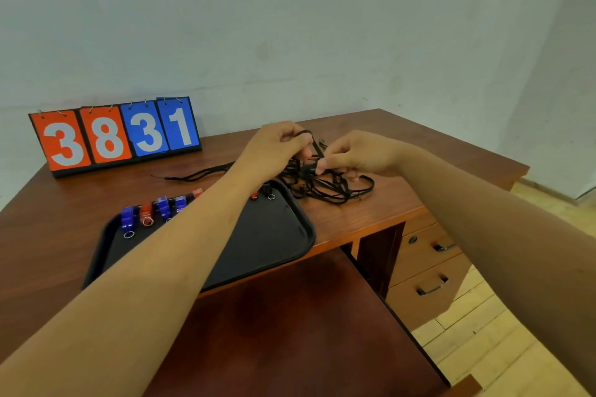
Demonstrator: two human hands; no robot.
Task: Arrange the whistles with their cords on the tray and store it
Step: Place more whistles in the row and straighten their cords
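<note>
on a reddish-brown wooden desk (371,213), a black rectangular plastic tray (277,245) at the near edge. along the tray's far side, a row of small plastic whistles (163,207) with metal rings: 3 blue and 2 red left of the left forearm, 1 red and 1 black right of it. just beyond the tray's far right corner, a tangled pile of thin black cords (325,190) on the desk, 1 strand trailing left. above the pile, left hand (274,147) with fingers curled round a raised loop of cord; right hand (354,156) pinching another strand between thumb and fingertips, perhaps at a small clip, too blurred to say. far left, a flip scoreboard (116,135) with orange cards 3 8 and blue cards 3 1. below the desk's right side, wooden drawers (429,267) with dark handles.
</note>
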